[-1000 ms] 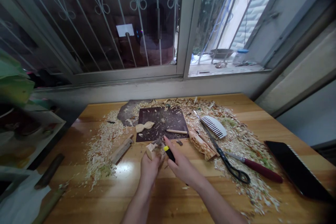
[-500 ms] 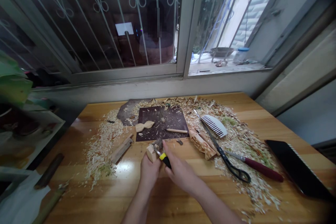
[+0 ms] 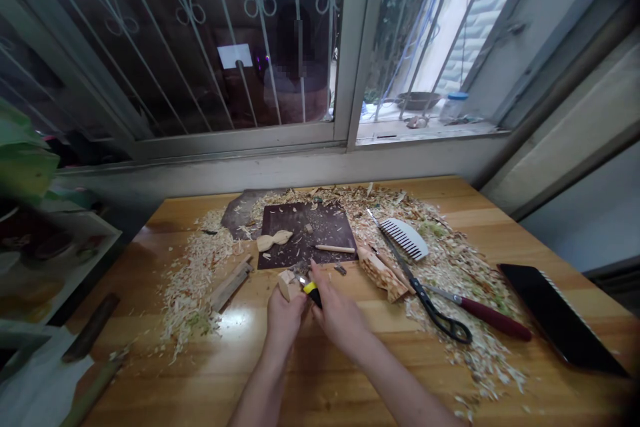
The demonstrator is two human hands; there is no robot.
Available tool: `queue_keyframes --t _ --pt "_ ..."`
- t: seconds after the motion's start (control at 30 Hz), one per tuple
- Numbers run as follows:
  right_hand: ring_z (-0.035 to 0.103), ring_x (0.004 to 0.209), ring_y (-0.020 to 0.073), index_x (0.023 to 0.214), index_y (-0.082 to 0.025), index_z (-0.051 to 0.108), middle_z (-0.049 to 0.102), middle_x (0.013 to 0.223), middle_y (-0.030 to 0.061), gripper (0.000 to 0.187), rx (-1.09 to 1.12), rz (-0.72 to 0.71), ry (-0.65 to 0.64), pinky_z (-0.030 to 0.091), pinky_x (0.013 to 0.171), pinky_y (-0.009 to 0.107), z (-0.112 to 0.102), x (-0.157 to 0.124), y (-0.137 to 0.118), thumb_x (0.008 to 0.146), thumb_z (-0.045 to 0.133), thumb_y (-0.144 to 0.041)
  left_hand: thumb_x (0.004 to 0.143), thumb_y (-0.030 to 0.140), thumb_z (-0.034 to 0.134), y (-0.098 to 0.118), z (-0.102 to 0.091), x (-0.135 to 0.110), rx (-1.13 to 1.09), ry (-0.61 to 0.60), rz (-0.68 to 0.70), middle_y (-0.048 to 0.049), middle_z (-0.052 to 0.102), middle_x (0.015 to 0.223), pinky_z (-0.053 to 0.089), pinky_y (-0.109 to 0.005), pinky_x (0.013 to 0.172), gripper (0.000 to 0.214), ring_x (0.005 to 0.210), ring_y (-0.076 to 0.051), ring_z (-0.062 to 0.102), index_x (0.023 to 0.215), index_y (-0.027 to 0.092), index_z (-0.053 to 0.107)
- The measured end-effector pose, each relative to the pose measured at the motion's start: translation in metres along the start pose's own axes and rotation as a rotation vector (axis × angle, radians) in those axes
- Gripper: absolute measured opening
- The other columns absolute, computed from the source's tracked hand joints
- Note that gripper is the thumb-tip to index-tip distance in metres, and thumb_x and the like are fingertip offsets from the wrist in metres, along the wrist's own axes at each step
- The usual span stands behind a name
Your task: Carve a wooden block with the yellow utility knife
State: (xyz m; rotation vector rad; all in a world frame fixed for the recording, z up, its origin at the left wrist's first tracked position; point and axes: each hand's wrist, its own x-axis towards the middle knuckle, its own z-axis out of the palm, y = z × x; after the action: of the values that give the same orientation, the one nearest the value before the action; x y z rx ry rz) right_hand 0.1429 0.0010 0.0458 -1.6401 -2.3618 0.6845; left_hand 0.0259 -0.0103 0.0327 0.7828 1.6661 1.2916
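Observation:
My left hand [image 3: 285, 312] is closed around a small pale block of wood [image 3: 287, 285], whose cut end faces up. In my right hand [image 3: 340, 313] is a utility knife [image 3: 313, 292] with a yellow and black handle. Its blade lies against the side of the wood, where the exact contact is too small to make out. Just beyond my hands a dark mat [image 3: 330, 223] carries a bow-shaped carved wood piece [image 3: 275, 240] and a pencil [image 3: 335, 249].
Wood shavings [image 3: 193, 273] ring the work area. On the right lie a rough wood chunk [image 3: 383, 273], a white comb [image 3: 404, 238], a black-handled saw [image 3: 433, 310], a red-handled tool [image 3: 495, 318] and a black tablet-like slab [image 3: 560, 317]. Wood strips [image 3: 231, 283] lie left.
The knife has shifted slightly against the wood, and my right hand has moved a little to the left. The whole view has also shifted slightly.

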Motion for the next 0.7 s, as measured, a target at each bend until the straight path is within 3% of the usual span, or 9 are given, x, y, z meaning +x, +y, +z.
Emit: queue_keyframes --t 0.2,0.43,0.5,0.57,0.63,0.7 --pt "0.057 0.09 0.023 0.138 -0.018 0.003 0.06 0.106 0.0122 0.073 0.06 -0.033 -0.008 0.041 0.072 0.03 -0.005 0.003 0.003 0.077 0.043 -0.02 0.056 0.012 0.055 0.007 0.004 0.005 -0.039 -0.017 -0.005 -0.0082 0.067 0.078 0.047 -0.026 0.063 0.028 0.071 -0.02 0.062 0.083 0.012 0.058" --pt "0.056 0.088 0.0232 0.138 -0.021 0.006 0.059 0.107 0.0116 0.074 0.055 -0.011 0.052 0.039 0.07 0.03 -0.029 0.017 0.019 0.075 0.044 -0.02 0.054 0.011 0.055 0.035 0.027 0.015 -0.042 -0.057 0.044 -0.0056 0.066 0.073 0.045 -0.023 0.06 0.027 0.065 -0.016 0.06 0.08 0.012 0.058" --pt "0.057 0.084 0.0209 0.138 -0.023 0.009 0.059 0.103 0.0096 0.072 0.204 -0.017 0.054 0.039 0.068 0.029 -0.033 0.019 0.025 0.074 0.043 -0.02 0.053 0.011 0.056 0.041 0.032 0.018 -0.029 -0.072 0.064 -0.0056 0.065 0.074 0.045 -0.023 0.06 0.028 0.066 -0.016 0.059 0.081 0.012 0.058" --pt "0.057 0.064 0.015 0.136 -0.026 0.012 0.061 0.084 0.0035 0.069 0.49 0.028 -0.047 0.04 0.058 0.025 -0.033 0.02 0.031 0.074 0.04 -0.022 0.051 0.01 0.057 0.042 0.034 0.022 -0.009 -0.082 0.078 -0.0055 0.065 0.074 0.044 -0.023 0.061 0.03 0.066 -0.016 0.058 0.081 0.011 0.059" --pt "0.046 0.042 0.0093 0.134 -0.027 0.014 0.053 0.06 -0.0052 0.065 0.844 0.126 -0.201 0.035 0.044 0.019 -0.031 0.021 0.035 0.073 0.037 -0.024 0.051 0.009 0.058 0.04 0.033 0.024 0.01 -0.081 0.082 -0.0051 0.065 0.074 0.044 -0.024 0.062 0.03 0.066 -0.016 0.058 0.081 0.011 0.059" --pt "0.034 0.032 0.0067 0.13 -0.025 0.02 0.042 0.049 -0.0102 0.061 1.09 0.214 -0.297 0.029 0.035 0.016 -0.029 0.022 0.038 0.071 0.035 -0.027 0.051 0.007 0.057 0.037 0.029 0.026 0.02 -0.069 0.069 -0.0053 0.064 0.074 0.044 -0.025 0.064 0.031 0.066 -0.016 0.058 0.082 0.011 0.059"
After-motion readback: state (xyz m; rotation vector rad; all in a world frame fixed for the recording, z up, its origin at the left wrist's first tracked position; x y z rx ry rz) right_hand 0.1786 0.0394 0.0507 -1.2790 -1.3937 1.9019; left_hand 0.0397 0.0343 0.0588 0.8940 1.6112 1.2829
